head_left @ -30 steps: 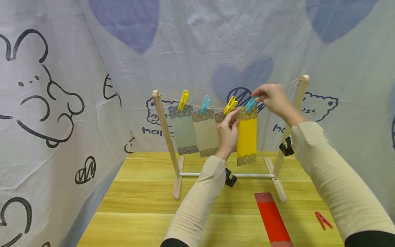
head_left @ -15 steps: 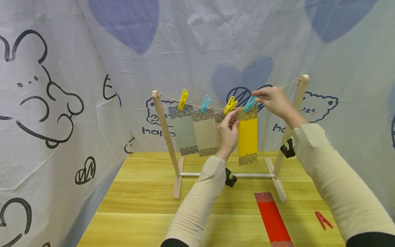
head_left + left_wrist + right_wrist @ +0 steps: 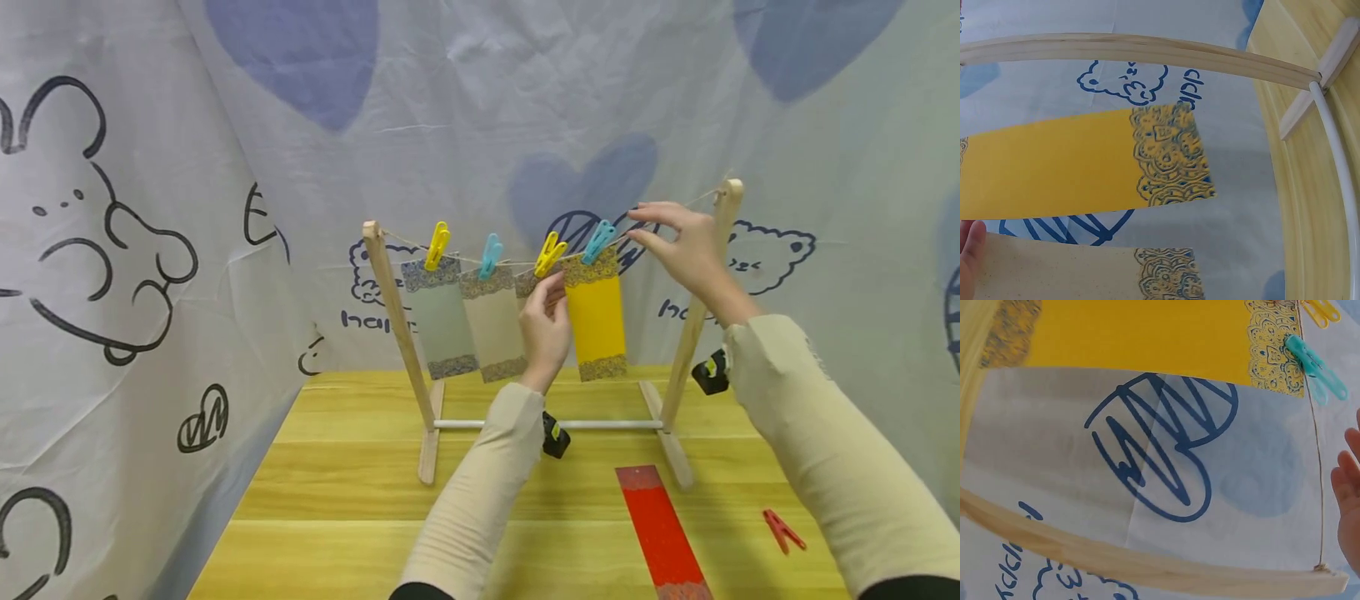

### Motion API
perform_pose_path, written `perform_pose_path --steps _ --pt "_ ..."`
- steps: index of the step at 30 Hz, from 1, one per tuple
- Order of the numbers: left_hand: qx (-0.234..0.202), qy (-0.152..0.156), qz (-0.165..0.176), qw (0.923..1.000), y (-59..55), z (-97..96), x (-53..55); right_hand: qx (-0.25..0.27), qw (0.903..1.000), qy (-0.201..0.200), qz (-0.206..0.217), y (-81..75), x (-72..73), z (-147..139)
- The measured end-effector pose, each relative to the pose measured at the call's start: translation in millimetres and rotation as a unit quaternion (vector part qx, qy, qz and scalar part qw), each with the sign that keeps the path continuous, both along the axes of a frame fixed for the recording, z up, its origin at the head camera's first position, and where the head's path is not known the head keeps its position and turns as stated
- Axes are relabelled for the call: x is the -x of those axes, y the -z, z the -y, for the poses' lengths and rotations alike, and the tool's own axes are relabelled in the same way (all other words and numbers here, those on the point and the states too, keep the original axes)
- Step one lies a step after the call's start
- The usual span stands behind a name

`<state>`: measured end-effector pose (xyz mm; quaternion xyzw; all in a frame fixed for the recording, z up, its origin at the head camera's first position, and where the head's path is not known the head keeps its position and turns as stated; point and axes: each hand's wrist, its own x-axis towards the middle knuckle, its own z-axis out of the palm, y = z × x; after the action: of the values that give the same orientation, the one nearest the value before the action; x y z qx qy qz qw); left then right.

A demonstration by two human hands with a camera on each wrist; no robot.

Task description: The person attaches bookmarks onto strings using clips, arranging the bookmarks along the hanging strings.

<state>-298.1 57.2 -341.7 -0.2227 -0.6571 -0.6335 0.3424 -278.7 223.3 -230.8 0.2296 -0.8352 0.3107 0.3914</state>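
Observation:
A yellow card (image 3: 596, 321) with lace-patterned ends hangs from the string, held by a blue clothespin (image 3: 599, 242). My right hand (image 3: 686, 250) is just right of that clothespin, thumb and fingers spread and holding nothing; in the right wrist view, a gap shows between the fingers (image 3: 1349, 469) and the clothespin (image 3: 1316, 367). By the yellow card's left edge is my left hand (image 3: 546, 325), its fingers loosely bent and overlapping the card behind it. The left wrist view shows the left fingertips (image 3: 977, 237) close under the edge of the yellow card (image 3: 1054, 169).
Further left on the string hang a pale green card (image 3: 442, 321) and a cream card (image 3: 492, 329), with yellow and blue clothespins. The wooden stand's right post (image 3: 690, 333) is near my right wrist. A red card (image 3: 663, 533) and red clothespin (image 3: 783, 531) lie on the table.
My right hand has let go of the blue clothespin and moved right. The left hand has come off the yellow card and slipped slightly left and down. The yellow card now hangs higher and tilted.

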Motion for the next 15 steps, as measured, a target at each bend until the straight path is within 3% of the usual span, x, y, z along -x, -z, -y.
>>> perform_pose_path --steps 6,15 --pt "-0.012 -0.008 -0.009 0.9998 2.9 2.8 -0.7 0.052 0.9981 -0.01 -0.031 10.7 -6.8 -8.5" --pt "0.001 -0.015 0.01 0.9998 15.0 4.5 -4.3 0.043 0.9951 0.002 -0.089 26.2 -18.7 -22.7"
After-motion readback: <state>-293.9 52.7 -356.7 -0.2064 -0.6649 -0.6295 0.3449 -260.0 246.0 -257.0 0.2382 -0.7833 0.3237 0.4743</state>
